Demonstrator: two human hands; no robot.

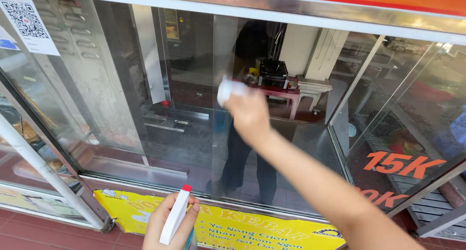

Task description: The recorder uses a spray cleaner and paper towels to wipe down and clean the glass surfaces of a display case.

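While a glass pane (145,85) of a metal-framed food cart fills most of the view, a yellow banner (228,225) runs along its lower edge, a white pole (43,170) slants across the left, and a paper square with a printed code (26,19) sticks to the upper left corner. Orange figures (403,163) mark the glass on the right side panel. A dark reflection of a standing person shows in the pane. The right hand (248,113) is stretched forward, clenched around a small white cloth (228,90) pressed against the smooth, shiny glass near its middle. The left hand (170,221) stays low near the banner, well apart from the cloth, gripping a slim white spray bottle (174,216) with a red tip, tilted upward.
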